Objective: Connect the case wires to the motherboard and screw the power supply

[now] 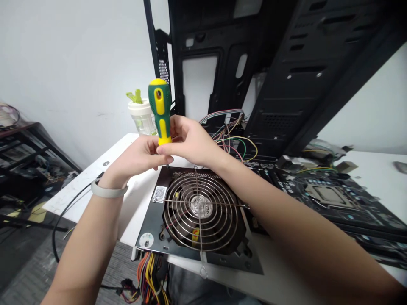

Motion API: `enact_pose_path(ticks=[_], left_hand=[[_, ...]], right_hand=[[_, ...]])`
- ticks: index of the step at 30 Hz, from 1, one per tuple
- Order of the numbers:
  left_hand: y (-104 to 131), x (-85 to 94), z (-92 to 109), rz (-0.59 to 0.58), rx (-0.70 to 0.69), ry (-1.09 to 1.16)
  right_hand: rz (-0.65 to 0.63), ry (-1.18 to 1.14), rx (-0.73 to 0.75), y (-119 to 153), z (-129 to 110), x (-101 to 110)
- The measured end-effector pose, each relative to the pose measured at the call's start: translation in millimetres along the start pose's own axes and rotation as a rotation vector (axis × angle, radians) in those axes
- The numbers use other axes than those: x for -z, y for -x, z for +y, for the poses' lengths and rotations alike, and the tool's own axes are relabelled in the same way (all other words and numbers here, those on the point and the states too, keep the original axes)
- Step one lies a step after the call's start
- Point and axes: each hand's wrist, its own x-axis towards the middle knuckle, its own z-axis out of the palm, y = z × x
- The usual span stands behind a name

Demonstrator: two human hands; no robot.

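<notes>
A green and yellow screwdriver [161,108] stands upright over the far left corner of a power supply cover [149,220] with a round wire fan grille [201,207]. My right hand [190,140] is closed around the lower part of its handle. Just below, my left hand [140,156] is pinched near the shaft; whatever its fingertips hold is too small to make out. The shaft's lower end comes down by the cover's corner. Part of the grille's right side lies near my right forearm.
Behind stands a black computer case [270,97] with loose wires [235,140]. Circuit boards [330,195] lie at the right. A lidded cup [141,114] is at the back left. Coloured cables [151,277] hang off the white table's [79,190] front edge.
</notes>
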Motion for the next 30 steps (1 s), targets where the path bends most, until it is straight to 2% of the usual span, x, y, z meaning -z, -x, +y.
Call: enact_pose_path(ticks=[4, 11, 15, 19, 21, 24, 30], left_hand=[[0, 2.0, -1, -0.057, -0.020, 0.016], [2, 5.3, -3, -0.144, 0.006, 0.036], [3, 7.4, -3, -0.172, 0.078, 0.022], [2, 8.8, -6, -0.194, 0.096, 0.064], [1, 7.9, -7, -0.185, 0.084, 0.113], [0, 3.6, -6, -0.112, 0.066, 0.140], [-1, -4.8, 1, -0.016, 0.070, 0.030]], right_hand=[[-0.003, 0.058, 0.025, -1, 4, -1], [-0.113, -0.157, 0.055, -1, 5, 4], [-0.165, -0.279, -0.018, 1, 5, 5], [-0.131, -0.240, -0.062, 1, 4, 4], [-0.088, -0.192, -0.044, 1, 3, 4], [-0.035, -0.145, -0.027, 0, 1, 2], [-0.009, -0.120, 0.004, -2, 1, -1]])
